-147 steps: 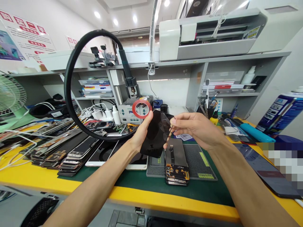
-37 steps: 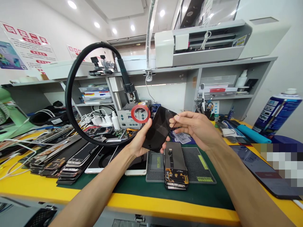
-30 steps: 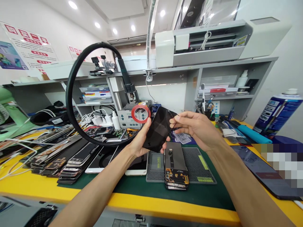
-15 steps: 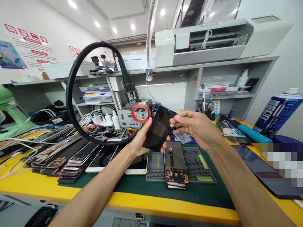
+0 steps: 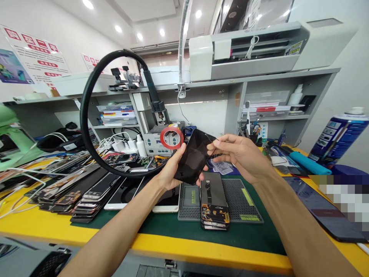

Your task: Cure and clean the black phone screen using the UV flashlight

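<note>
A black phone screen (image 5: pixel 191 157) is tilted up above the bench, with my left hand (image 5: pixel 173 169) wrapped round its lower left side, thumb at the edge and fingertips showing at the right. My right hand (image 5: pixel 235 154) is at the screen's upper right edge, thumb and index finger pinched together there; whatever they pinch is too small to make out. Below lies a stack of phone screens (image 5: pixel 215 204) with orange flex parts, on a grey perforated mat (image 5: pixel 242 200). Behind the held screen stands a red tape roll (image 5: pixel 172 137).
Several stacked screens (image 5: pixel 95 192) lie at the left, beside white-edged phones (image 5: pixel 123 192). A black hose (image 5: pixel 83 107) loops over them. A dark phone (image 5: pixel 325 207) and a blue spray can (image 5: pixel 337 134) are at the right. The bench has a yellow edge (image 5: pixel 201 252).
</note>
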{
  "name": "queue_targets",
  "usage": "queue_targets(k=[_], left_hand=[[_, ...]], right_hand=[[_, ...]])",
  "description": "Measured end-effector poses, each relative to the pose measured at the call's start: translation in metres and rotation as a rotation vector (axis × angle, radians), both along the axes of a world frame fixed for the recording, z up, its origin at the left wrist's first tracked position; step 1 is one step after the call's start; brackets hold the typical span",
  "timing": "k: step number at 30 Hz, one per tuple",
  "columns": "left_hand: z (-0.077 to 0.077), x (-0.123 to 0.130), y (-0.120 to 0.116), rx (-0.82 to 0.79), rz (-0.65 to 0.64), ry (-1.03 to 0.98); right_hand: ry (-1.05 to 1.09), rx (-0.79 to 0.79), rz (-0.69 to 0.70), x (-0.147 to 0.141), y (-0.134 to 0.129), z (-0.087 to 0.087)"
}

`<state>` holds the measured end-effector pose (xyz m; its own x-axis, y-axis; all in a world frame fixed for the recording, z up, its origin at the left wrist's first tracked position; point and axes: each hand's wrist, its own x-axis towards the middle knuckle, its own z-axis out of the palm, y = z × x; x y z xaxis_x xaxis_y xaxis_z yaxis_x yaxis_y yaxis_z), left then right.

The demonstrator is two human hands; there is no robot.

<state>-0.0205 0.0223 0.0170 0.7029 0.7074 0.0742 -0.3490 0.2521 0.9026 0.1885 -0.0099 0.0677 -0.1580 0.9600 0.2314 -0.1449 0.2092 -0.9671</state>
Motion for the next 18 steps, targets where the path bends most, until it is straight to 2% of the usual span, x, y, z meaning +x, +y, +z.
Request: queue_targets(k=[11, 18], left_hand=[[-0.0020, -0.0019, 0.0029, 0.006, -0.025, -0.017], [-0.0013, -0.0021, 0.0026, 0.010, -0.002, -0.035]], right_hand=[[-0.013, -0.007, -0.035, -0.0027, -0.0011, 0.0019], [-0.050, 0.074, -0.043, -0.0056, -0.0041, 0.0023]])
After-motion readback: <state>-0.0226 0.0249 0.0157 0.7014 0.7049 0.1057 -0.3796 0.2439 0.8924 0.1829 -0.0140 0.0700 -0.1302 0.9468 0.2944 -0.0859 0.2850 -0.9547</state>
